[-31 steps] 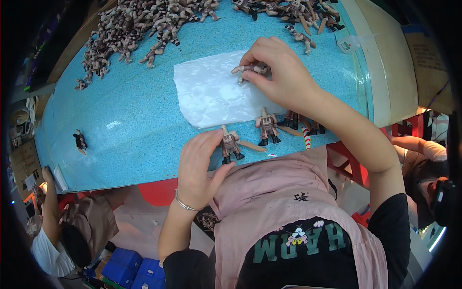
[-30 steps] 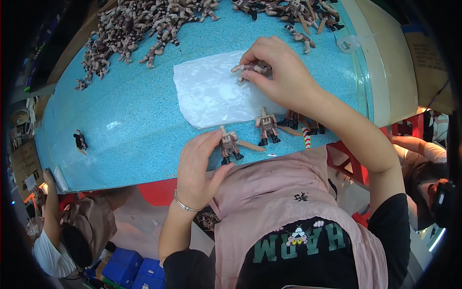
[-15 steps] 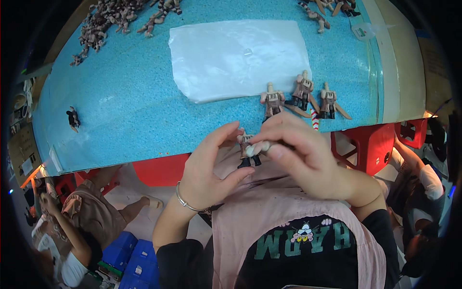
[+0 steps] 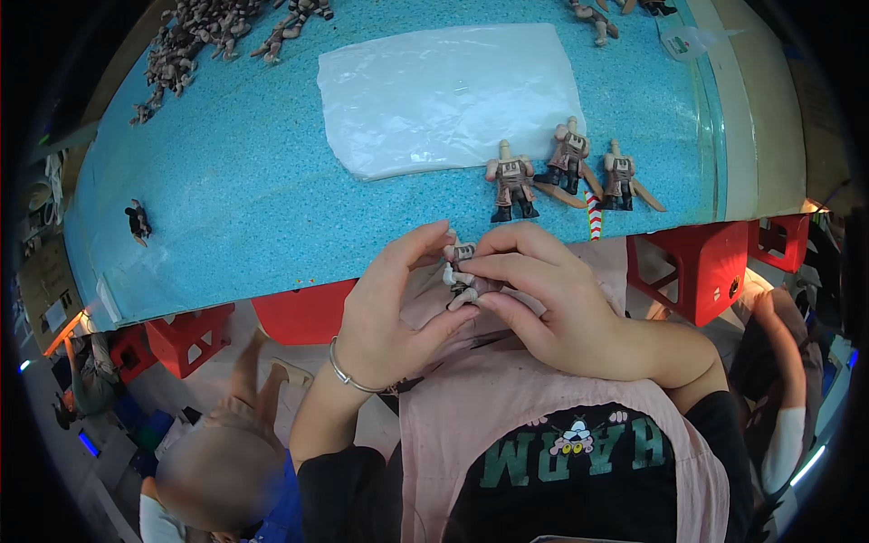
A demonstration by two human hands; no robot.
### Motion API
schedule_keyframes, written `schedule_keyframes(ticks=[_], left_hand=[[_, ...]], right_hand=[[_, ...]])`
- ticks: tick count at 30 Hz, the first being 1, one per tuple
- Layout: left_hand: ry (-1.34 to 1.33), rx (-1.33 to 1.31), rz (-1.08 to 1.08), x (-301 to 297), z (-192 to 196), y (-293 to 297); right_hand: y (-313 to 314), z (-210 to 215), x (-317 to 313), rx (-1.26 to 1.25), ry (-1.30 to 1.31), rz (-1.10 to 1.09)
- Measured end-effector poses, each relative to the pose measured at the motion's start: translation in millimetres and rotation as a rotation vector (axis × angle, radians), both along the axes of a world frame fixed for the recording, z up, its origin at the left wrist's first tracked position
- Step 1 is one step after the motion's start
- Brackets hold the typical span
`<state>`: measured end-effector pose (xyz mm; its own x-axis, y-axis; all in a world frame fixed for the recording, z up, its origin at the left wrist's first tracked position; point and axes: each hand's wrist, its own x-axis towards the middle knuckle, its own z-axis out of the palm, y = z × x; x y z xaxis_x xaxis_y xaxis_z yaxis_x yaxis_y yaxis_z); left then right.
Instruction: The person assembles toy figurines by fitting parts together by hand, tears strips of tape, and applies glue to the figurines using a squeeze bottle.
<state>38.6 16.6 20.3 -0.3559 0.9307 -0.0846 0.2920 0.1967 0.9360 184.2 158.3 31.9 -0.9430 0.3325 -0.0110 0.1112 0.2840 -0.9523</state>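
Note:
Just off the table's near edge, my left hand (image 4: pixel 385 303) holds a small toy figure (image 4: pixel 462 251) upright between its fingertips and thumb. My right hand (image 4: pixel 561 312) pinches a pale, arm-like figure part (image 4: pixel 463 297) against the front of that figure. Fingers partly cover both pieces, so I cannot tell whether they are joined. Beyond my right hand stand or lie headless-looking figures in brown aprons and black boots: one figure (image 4: pixel 512 185) nearest, a second figure (image 4: pixel 568 156) behind it, and a third figure (image 4: pixel 619 176) to the right.
A translucent plastic sheet (image 4: pixel 444 100) lies on the blue tabletop (image 4: pixel 235 199). Figure parts (image 4: pixel 195 45) are heaped far left; a small dark piece (image 4: pixel 138 222) lies left. A clear bottle (image 4: pixel 685 42) is far right. Red stools (image 4: pixel 697 271) and other people sit near the table.
My right hand has drawn slightly nearer and the pale part now sits lower across the figure. At lower left, a seated person's head has come into view.

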Motion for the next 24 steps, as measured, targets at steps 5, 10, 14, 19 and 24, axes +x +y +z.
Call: schedule_keyframes(ticks=[5, 10, 14, 19, 24], left_hand=[[0.027, 0.011, 0.003, 0, 0, 1], [0.078, 0.025, -0.008, -1, 1, 4], [0.096, 0.023, -0.014, -1, 3, 5], [0.106, 0.026, -0.006, -1, 3, 5], [0.123, 0.048, -0.102, -9, 9, 8]], right_hand=[[0, 1, -1, 0.004, 0.022, -0.016], [1, 1, 1, -0.075, -0.020, -0.037], [1, 2, 2, -0.048, 0.004, 0.004], [1, 0, 0, -0.088, -0.014, -0.019], [0, 3, 0, -0.117, -0.058, -0.054]])
